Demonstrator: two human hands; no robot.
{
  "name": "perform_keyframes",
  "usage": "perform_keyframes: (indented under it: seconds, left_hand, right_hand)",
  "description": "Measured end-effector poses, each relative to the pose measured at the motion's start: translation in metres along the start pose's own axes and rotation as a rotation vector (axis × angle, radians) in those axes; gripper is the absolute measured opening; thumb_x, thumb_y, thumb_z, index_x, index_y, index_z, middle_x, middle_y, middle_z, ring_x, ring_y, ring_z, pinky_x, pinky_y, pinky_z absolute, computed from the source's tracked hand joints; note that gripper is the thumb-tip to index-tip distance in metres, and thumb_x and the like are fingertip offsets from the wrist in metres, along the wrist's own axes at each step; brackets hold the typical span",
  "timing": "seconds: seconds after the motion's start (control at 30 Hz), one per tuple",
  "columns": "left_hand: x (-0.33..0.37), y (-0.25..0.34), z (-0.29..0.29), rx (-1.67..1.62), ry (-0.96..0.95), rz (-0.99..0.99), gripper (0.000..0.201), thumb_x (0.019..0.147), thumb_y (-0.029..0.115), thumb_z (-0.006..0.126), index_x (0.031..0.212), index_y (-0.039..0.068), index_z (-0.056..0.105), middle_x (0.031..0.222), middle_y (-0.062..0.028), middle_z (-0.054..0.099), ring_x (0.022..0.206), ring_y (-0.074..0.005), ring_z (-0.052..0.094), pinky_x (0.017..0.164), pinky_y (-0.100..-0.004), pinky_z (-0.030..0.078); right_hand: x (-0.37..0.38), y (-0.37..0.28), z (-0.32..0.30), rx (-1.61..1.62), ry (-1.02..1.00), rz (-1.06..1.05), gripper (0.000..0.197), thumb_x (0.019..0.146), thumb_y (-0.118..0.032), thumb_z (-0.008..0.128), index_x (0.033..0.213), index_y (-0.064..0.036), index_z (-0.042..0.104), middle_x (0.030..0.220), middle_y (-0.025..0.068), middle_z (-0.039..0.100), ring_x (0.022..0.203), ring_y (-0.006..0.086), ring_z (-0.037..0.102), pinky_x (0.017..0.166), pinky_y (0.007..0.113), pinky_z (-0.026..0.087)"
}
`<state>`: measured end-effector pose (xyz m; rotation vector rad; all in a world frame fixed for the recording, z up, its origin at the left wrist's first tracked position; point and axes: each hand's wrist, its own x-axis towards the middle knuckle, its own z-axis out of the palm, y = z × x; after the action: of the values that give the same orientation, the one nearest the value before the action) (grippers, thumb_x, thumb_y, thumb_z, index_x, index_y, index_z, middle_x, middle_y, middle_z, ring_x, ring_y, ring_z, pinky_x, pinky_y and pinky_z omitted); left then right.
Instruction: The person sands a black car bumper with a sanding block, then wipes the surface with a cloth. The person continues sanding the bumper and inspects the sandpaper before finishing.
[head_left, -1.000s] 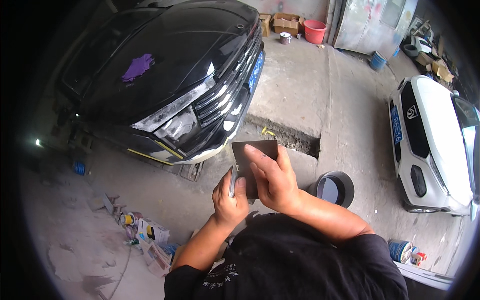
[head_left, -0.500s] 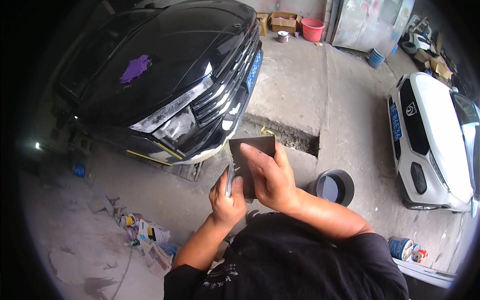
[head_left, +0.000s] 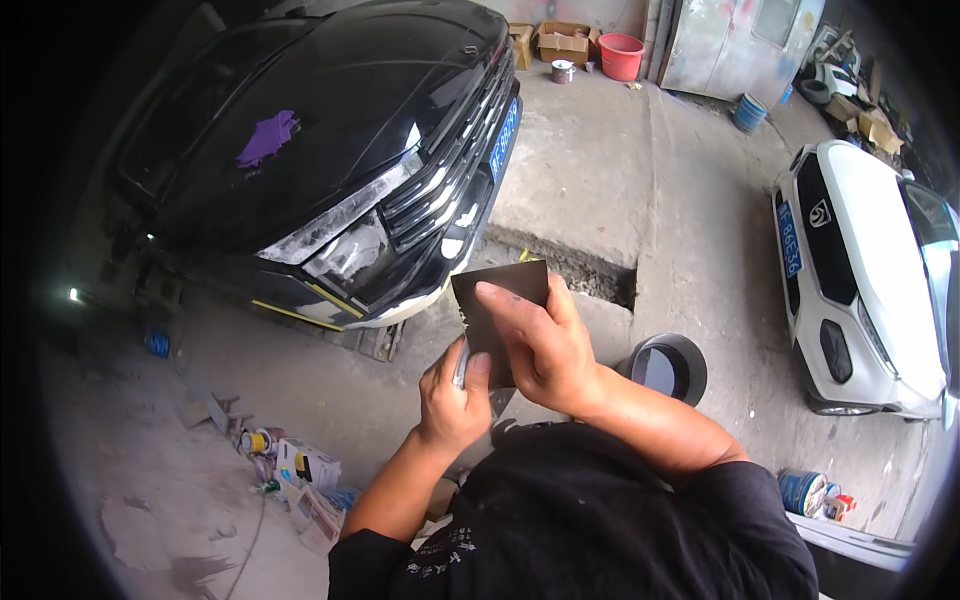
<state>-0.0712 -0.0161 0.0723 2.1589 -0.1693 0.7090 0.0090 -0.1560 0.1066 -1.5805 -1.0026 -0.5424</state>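
Between both hands, in front of my chest, is a dark rectangular sheet [head_left: 487,326] that looks like sandpaper, its left edge ragged. My left hand [head_left: 452,408] is closed on the lower left side, thumb on the front face. A thin pale grey strip [head_left: 461,370] shows between that thumb and the fingers; whether it is part of the sheet I cannot tell. My right hand [head_left: 556,352] grips the sheet from the right, a finger lying across its face and others behind its edge.
Ahead left is a black car [head_left: 330,110] with a purple cloth [head_left: 268,138] on its hood. A floor pit [head_left: 600,280] lies beyond my hands. At right are a dark bucket [head_left: 697,372] of liquid and a white car [head_left: 868,225]. Clutter [head_left: 308,465] sits lower left.
The dark sheet has tilted slightly and its upper edge sits a little higher. Less of the pale strip shows at my left hand. Both hands keep their hold.
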Motion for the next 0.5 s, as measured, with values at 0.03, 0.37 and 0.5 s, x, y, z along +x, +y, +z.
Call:
perform_keyframes:
  seconds: [0.03, 0.37, 0.5]
  left_hand:
    - [-0.002, 0.002, -0.001, -0.056, 0.006, -0.050, 0.032, 0.100, 0.019, 0.051, 0.115, -0.007, 0.058, 0.090, -0.0165, 0.068, 0.079, -0.0265, 0.068, 0.068, -0.0364, 0.052]
    - [-0.005, -0.005, 0.008, 0.066, 0.116, 0.040, 0.029, 0.101, 0.021, 0.049, 0.111, -0.005, 0.059, 0.081, -0.0136, 0.065, 0.071, -0.0226, 0.062, 0.065, -0.0342, 0.049]
    - [-0.003, -0.002, -0.010, -0.188, -0.081, -0.226, 0.033, 0.099, 0.021, 0.052, 0.115, -0.007, 0.058, 0.093, -0.0189, 0.068, 0.081, -0.0298, 0.067, 0.072, -0.0362, 0.052]
  right_hand:
    - [-0.001, 0.001, -0.002, 0.026, -0.006, 0.008, 0.050, 0.081, 0.012, 0.061, 0.128, -0.0048, 0.057, 0.113, 0.0196, 0.056, 0.096, 0.0348, 0.056, 0.082, 0.039, 0.048]
    - [-0.013, 0.003, 0.009, 0.009, 0.060, 0.046, 0.050, 0.080, 0.013, 0.059, 0.127, -0.0040, 0.056, 0.106, 0.0189, 0.057, 0.090, 0.0339, 0.056, 0.077, 0.038, 0.049]
    - [0.005, 0.009, -0.004, 0.027, -0.098, 0.032, 0.052, 0.079, 0.013, 0.059, 0.129, -0.0048, 0.056, 0.104, 0.0180, 0.056, 0.088, 0.0321, 0.057, 0.076, 0.037, 0.050]
